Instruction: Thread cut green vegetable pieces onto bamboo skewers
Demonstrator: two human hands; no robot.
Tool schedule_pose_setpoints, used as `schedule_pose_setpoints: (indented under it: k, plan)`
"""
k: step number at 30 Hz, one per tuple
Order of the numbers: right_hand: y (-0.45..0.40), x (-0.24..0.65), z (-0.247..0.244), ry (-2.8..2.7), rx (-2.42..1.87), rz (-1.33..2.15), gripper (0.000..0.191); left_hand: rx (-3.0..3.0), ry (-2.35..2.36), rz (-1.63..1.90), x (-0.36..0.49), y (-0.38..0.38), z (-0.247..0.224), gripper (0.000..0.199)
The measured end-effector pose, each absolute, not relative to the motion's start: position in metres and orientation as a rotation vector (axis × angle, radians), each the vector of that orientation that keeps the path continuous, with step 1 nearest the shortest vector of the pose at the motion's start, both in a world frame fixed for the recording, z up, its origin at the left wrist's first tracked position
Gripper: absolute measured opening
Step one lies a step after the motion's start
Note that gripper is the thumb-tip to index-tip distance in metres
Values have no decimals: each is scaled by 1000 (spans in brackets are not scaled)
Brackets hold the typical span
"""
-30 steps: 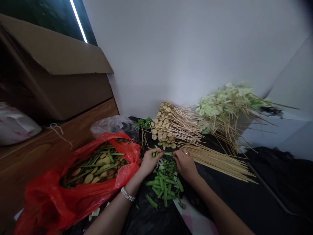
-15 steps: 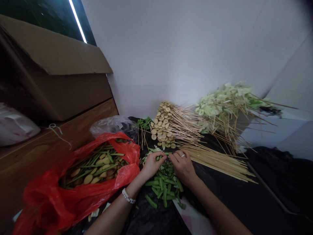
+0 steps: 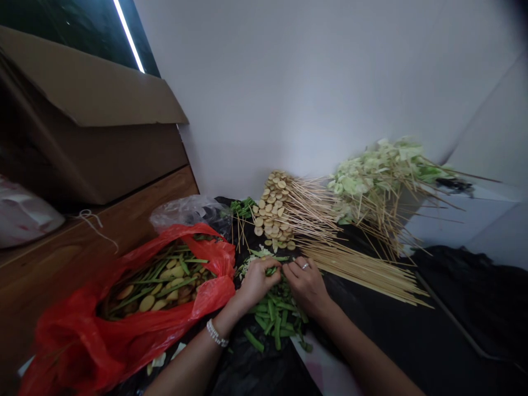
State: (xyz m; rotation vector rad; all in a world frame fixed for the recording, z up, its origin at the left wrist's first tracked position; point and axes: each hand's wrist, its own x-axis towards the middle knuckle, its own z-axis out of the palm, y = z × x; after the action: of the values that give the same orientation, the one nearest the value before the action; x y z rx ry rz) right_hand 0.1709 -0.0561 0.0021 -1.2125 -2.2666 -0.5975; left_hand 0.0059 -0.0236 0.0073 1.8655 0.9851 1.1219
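Observation:
My left hand [image 3: 259, 281] is closed around a few cut green bean pieces [image 3: 270, 270], whose ends show between thumb and fingers. Its fingertips almost meet those of my right hand [image 3: 306, 283], which is pinched closed. What the right fingers grip is hidden. Under and in front of both hands lies a loose pile of cut green beans [image 3: 277, 322] on black plastic. Just beyond the fingers are shredded pale cabbage bits [image 3: 251, 258]. Bare wooden skewers [image 3: 367, 272] lie in a bundle beside my right hand.
A red plastic bag [image 3: 78, 335] holding potato slices and bean strips sits at left. Behind are skewered potato slices [image 3: 272, 206], skewered green beans [image 3: 243, 207] and skewered cabbage leaves [image 3: 371, 170] against the wall. A cardboard box [image 3: 103, 148] stands back left; black plastic [image 3: 474, 291] lies right.
Both hands have shifted slightly down, and my right hand has moved a little left, closer to the left fingertips. More green shows in my left fingers. The view has drifted slightly.

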Motion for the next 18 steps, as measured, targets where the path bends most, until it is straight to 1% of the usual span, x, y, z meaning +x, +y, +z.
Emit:
schedule_pose_setpoints:
  k: [4,9,12,15,18]
  plan:
    - [-59,170,5,-2192,-1212,-554,24,1786,1075,1099,8,-19,5,13]
    - [-58,172,8,-2080,-1284,-381,20,1659,1096,1068,9,-19,9,15]
    - [-56,175,8,-2094,-1233,-291,22,1653,1111,1085,9,-19,10,17]
    - [-53,180,7,-1939,-1156,-120,24,1735,1121,1060,4,-15,7,16]
    - [-49,189,10,-1654,-1164,99,20,1844,1199,989,-4,-9,2,14]
